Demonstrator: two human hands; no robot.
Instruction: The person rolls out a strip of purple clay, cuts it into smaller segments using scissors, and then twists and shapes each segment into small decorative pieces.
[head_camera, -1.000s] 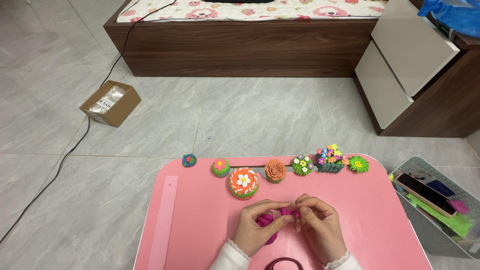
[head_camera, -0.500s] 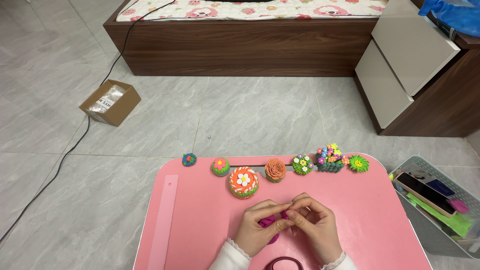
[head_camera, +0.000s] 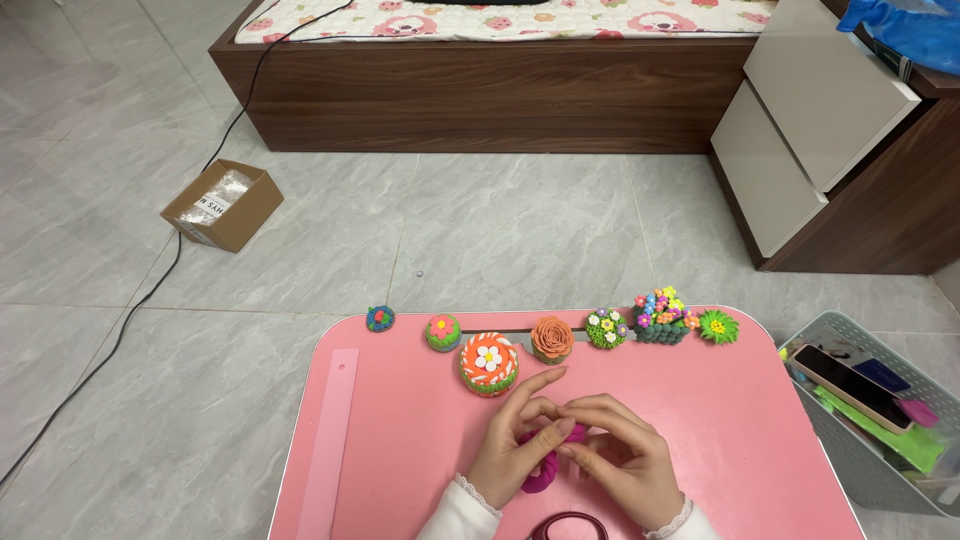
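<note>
Magenta clay lump (head_camera: 545, 470) sits on the pink table (head_camera: 400, 440) between my hands, mostly under them. Left hand (head_camera: 515, 450) and right hand (head_camera: 615, 460) both pinch it, fingertips meeting above it

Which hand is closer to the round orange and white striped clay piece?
The left hand. Its raised forefinger reaches up just right of the striped clay piece, almost beside it. The right hand is lower and farther right, clearly apart from it.
</note>
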